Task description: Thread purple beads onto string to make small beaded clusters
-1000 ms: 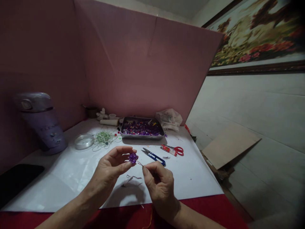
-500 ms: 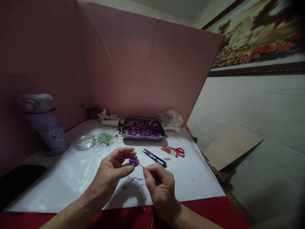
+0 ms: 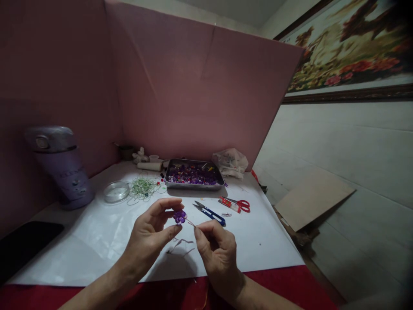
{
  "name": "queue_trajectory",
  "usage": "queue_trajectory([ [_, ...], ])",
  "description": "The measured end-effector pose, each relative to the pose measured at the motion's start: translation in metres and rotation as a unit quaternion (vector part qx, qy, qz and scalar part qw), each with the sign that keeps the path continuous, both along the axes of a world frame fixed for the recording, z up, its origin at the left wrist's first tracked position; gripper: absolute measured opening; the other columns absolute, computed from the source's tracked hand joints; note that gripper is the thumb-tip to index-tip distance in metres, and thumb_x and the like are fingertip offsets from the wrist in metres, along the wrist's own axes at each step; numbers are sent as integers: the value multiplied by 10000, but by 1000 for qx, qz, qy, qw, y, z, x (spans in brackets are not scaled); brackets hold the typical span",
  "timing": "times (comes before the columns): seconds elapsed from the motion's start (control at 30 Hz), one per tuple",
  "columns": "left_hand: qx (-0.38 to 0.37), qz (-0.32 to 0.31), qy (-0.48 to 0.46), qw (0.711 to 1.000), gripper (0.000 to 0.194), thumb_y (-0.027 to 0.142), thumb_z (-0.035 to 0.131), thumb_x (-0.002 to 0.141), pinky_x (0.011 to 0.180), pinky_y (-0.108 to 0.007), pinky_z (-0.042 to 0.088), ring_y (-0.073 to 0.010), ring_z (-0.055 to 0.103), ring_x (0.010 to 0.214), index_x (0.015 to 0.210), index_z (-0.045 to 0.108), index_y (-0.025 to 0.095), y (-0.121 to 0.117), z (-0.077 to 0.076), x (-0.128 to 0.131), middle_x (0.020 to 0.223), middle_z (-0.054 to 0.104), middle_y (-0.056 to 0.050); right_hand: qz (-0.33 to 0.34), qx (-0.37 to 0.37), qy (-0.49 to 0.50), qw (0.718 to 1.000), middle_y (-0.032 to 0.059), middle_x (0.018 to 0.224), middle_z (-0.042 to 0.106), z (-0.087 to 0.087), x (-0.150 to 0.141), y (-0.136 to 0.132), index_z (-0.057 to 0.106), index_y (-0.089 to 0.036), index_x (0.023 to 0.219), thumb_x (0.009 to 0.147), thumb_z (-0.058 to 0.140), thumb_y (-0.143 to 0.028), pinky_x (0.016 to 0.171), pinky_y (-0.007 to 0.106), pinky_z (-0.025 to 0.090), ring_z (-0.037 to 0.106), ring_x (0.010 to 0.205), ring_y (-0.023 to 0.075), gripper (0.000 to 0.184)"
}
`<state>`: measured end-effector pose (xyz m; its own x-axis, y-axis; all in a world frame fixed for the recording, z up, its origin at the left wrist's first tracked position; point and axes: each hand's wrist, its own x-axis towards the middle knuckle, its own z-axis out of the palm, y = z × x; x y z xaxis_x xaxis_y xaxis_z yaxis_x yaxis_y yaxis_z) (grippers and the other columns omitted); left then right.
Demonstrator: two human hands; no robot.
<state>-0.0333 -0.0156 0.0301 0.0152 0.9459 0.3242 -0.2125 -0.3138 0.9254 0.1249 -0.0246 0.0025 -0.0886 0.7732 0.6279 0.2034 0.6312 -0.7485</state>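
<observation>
My left hand pinches a small cluster of purple beads between thumb and fingers, above the white sheet. My right hand is closed in a pinch on a thin thread that runs out of the cluster. Blue thread snips lie just behind my hands. Some loose thread scraps lie on the sheet under my hands.
A metal tray of purple beads stands at the back, with red scissors to its right, a tangle of green thread and a clear dish to its left. A purple flask and a dark phone are at the left. Pink boards wall the desk.
The bead cluster has turned a little in my left fingers and my right hand has shifted slightly on the thread. Everything else on the desk is as it was.
</observation>
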Motion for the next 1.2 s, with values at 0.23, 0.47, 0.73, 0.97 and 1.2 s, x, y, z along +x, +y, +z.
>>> queue_trajectory([
  [0.23,69,22,69,995,335,87,661,736,894,-250,447,-170,561,996,1006,644,285,-5,0,3,1000,625,-3,0,2,8,1000,-46,542,429,0,-1,0,545,-162,732,849,509,-197,441,206,321,375,462,83,128],
  [0.47,9,-5,24,1000,217,141,710,693,648,-259,538,-181,601,844,876,675,251,-5,8,5,971,554,-1,0,2,8,1000,-43,545,450,1,-1,1,545,-163,737,852,505,-201,440,205,327,399,461,85,127],
  [0.73,-110,-43,-29,993,328,158,765,638,669,-244,501,-157,622,774,955,705,222,5,0,-2,891,716,-43,0,0,6,1000,-45,538,435,0,-1,1,543,-168,729,857,499,-211,438,215,322,381,461,87,142],
  [0.97,-43,2,35,998,202,142,778,610,654,-215,480,-137,582,740,773,676,204,1,5,4,786,666,-2,-5,-1,6,1000,-40,545,443,0,-1,1,549,-160,722,856,502,-210,442,216,322,388,465,87,150],
  [1.2,-14,21,43,999,202,117,756,617,671,-225,471,-148,566,758,783,680,204,0,5,5,797,636,0,-9,2,0,1000,-50,526,414,0,0,1,547,-165,716,850,508,-214,434,209,326,375,451,83,147],
])
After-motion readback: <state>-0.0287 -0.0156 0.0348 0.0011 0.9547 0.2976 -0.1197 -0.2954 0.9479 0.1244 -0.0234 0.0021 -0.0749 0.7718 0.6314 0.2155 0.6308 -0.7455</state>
